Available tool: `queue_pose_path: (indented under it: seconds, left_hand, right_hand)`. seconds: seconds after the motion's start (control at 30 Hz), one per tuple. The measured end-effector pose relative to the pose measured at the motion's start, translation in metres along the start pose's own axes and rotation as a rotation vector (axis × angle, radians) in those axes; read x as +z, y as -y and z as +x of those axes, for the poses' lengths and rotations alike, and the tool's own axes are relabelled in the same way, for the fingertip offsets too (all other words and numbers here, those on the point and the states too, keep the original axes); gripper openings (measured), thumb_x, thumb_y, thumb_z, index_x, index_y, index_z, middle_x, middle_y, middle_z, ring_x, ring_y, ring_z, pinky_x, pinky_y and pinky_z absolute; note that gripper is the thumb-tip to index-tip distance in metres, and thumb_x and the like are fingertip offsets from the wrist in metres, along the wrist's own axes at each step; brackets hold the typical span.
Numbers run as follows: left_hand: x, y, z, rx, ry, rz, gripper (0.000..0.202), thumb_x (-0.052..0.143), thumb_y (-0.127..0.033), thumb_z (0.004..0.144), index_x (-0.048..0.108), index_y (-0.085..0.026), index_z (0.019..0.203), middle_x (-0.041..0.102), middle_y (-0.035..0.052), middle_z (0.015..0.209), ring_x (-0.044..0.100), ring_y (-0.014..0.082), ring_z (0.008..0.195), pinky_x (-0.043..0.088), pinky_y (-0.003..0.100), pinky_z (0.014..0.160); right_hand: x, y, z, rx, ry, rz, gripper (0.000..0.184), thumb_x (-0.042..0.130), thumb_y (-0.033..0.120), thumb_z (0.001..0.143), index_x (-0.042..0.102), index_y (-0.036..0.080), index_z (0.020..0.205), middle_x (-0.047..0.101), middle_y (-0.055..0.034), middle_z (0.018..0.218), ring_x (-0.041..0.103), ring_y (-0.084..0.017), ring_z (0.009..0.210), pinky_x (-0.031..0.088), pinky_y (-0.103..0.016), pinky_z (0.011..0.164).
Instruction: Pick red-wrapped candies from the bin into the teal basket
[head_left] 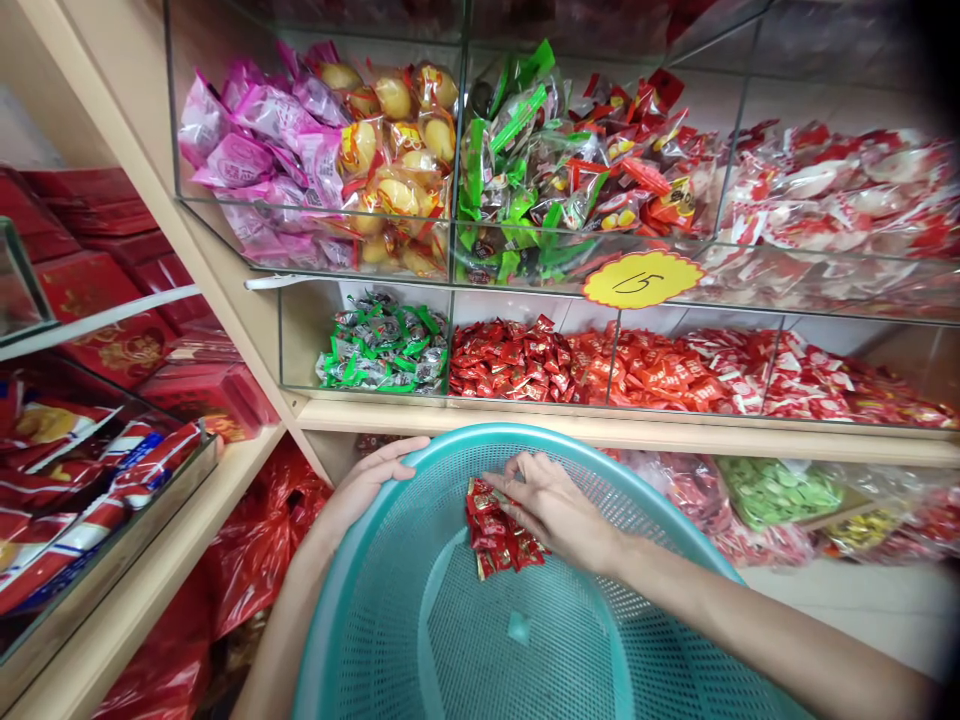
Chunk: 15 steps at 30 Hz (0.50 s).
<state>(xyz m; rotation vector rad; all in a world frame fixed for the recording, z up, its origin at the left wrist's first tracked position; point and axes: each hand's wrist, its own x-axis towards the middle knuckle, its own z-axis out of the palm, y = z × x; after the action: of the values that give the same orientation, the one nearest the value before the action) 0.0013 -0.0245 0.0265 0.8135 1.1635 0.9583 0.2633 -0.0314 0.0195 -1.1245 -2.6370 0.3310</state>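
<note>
A large teal plastic basket [517, 434] with mesh-like walls tilts toward me below the shelf. My left hand [379, 475] is closed over its upper left rim, with the fingers on the outside edge and the thumb out of sight. Inside the basket, my right hand [551, 505] has its fingers curled around some small red wrapped candies [495, 535]. The candies form a small cluster against the far wall and floor of the basket. The fingers partly cover them, so how many lie loose cannot be seen.
Clear bins [525, 390] on the lower shelf hold green and red wrapped candies. Higher bins [315, 215] contain pink, yellow, green and red packets, with a yellow price tag [643, 279] reading 15. Red boxes [105, 315] and snack packets stand left; bagged sweets [780, 490] lie below right.
</note>
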Motion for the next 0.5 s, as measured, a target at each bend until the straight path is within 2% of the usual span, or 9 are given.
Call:
queue_pose_path:
  seconds: [0.1,0.2,0.33,0.5]
  left_hand:
    - [0.0,0.0,0.0,0.002,0.003,-0.004,0.043,0.065,-0.015,0.063,0.068,-0.022,0.105,0.074,-0.0012,0.095,0.064,0.0143,0.072,0.048,0.024,0.066]
    - [0.001,-0.001,-0.002,0.005,0.007,0.001,0.043,0.064,-0.014,0.064,0.067,-0.022,0.106,0.074,-0.001,0.095,0.064,0.0137,0.071,0.048,0.023,0.066]
    - [0.001,-0.002,-0.003,0.017,0.017,0.019,0.043,0.063,-0.014,0.065,0.067,-0.021,0.107,0.074,-0.0007,0.095,0.064,0.0136,0.074,0.047,0.022,0.068]
    - [-0.001,0.0,-0.002,0.0,0.026,-0.001,0.043,0.064,-0.015,0.065,0.066,-0.022,0.108,0.074,-0.001,0.095,0.064,0.0136,0.073,0.047,0.023,0.068]
  right_hand:
    - [0.006,0.009,0.003,-0.037,0.063,-0.021,0.04,0.043,0.022,0.09,0.048,0.023,0.13,0.053,-0.0075,0.098,0.049,-0.019,0.087,0.043,-0.031,0.077]
    - [0.013,0.013,0.006,-0.034,0.137,0.007,0.049,0.052,0.024,0.086,0.042,0.019,0.134,0.053,-0.0082,0.101,0.051,-0.02,0.092,0.043,-0.032,0.081]
    - [0.021,0.009,0.011,-0.019,0.124,0.04,0.065,0.06,0.027,0.081,0.033,0.021,0.14,0.055,-0.0082,0.105,0.051,-0.023,0.099,0.042,-0.036,0.086]
    - [0.025,0.001,0.013,0.016,0.127,0.042,0.073,0.065,0.03,0.078,0.03,0.021,0.141,0.056,-0.0089,0.106,0.052,-0.025,0.101,0.042,-0.038,0.087]
